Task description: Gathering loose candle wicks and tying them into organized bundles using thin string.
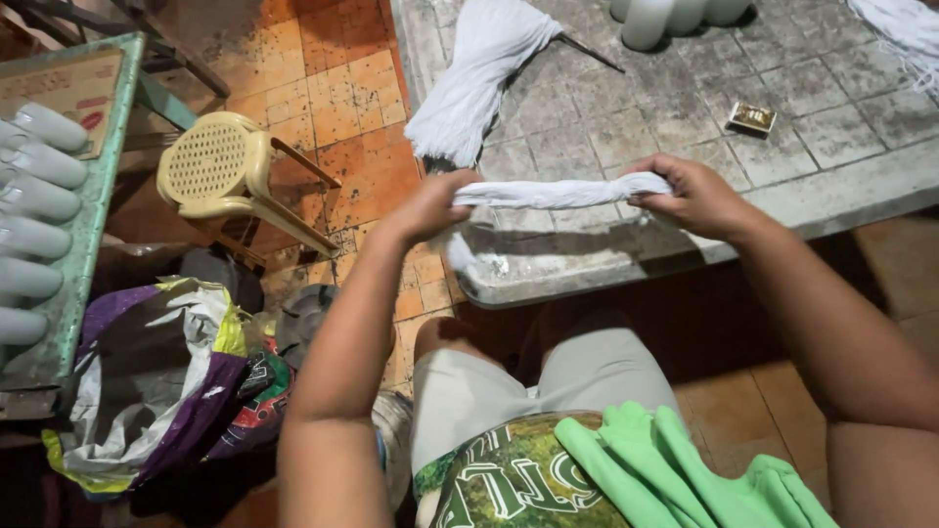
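A bundle of white strings is stretched level between both hands, just above the near edge of a grey stone table. My left hand grips its left end, and a short tail hangs down below that fist. My right hand is closed around the right end. A larger hank of the same white strings lies on the table beyond my left hand.
A small box and white cylinders sit on the table. More white strings lie at the far right. A cream plastic chair stands on the orange tiled floor. Crumpled bags and a green tray of white cylinders are at left.
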